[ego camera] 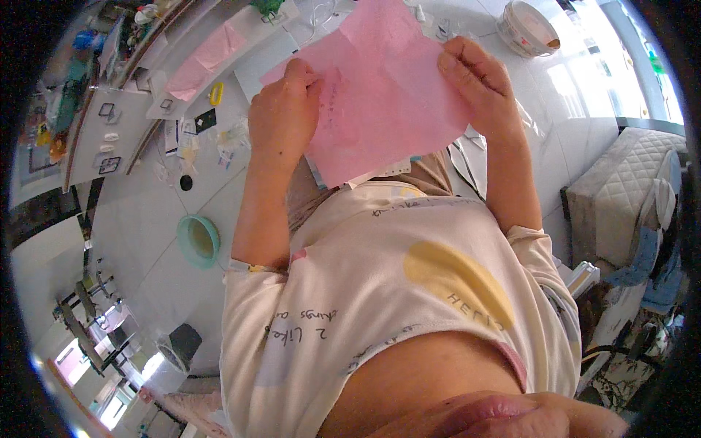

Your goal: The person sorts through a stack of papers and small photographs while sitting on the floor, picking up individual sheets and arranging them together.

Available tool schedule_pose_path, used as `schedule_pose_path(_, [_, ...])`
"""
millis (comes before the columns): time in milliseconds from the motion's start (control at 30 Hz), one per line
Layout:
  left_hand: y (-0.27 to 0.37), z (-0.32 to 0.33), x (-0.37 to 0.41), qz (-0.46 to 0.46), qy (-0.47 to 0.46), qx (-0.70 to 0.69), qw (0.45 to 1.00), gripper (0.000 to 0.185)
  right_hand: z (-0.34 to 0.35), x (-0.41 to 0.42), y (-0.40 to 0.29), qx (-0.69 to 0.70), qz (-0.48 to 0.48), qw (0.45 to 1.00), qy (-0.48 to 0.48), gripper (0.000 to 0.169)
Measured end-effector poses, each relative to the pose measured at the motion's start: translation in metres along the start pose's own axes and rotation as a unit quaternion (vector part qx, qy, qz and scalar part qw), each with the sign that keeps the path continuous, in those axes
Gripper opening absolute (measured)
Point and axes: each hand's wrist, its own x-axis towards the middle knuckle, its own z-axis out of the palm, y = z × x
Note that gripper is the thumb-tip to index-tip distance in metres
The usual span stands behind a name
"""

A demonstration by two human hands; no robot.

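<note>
A thin sheet of pink paper or cloth [383, 104] is spread between my two hands in front of my lap. My left hand [287, 109] pinches its left edge between thumb and fingers. Its right edge is gripped by my right hand [482, 82], thumb on top. Faint dark marks show on the sheet near my left hand. Below the sheet, a light strip with small holes [391, 168] peeks out over my lap; the rest of it is hidden.
Another pink sheet [205, 60] lies on a pale surface at upper left, near a yellow ring-like item [217, 94]. A green basin [198, 241] stands on the tiled floor. At upper right is a white bucket [527, 28], with a quilted, cushioned piece [624, 186] at right.
</note>
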Motion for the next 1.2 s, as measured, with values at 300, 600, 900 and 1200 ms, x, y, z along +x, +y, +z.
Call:
schedule_pose_path(300, [-0.001,0.036,0.003,-0.111,0.068,-0.195,0.972,0.029,-0.002,-0.006,0.017,0.023,0.055,0.998,-0.003,0.016])
schedule_pose_path(600, [0.002,0.06,-0.018,0.071,0.178,0.037,0.981,0.027,-0.008,-0.01,0.036,0.032,0.084,0.996,0.027,0.016])
schedule_pose_path(900, [-0.007,0.073,-0.031,0.19,0.005,0.162,0.968,0.034,-0.007,-0.011,0.04,0.039,0.083,0.995,0.037,0.016])
schedule_pose_path(1200, [0.009,0.105,-0.042,0.177,-0.044,0.051,0.982,0.083,-0.007,-0.016,0.044,0.049,0.088,0.994,0.035,0.015])
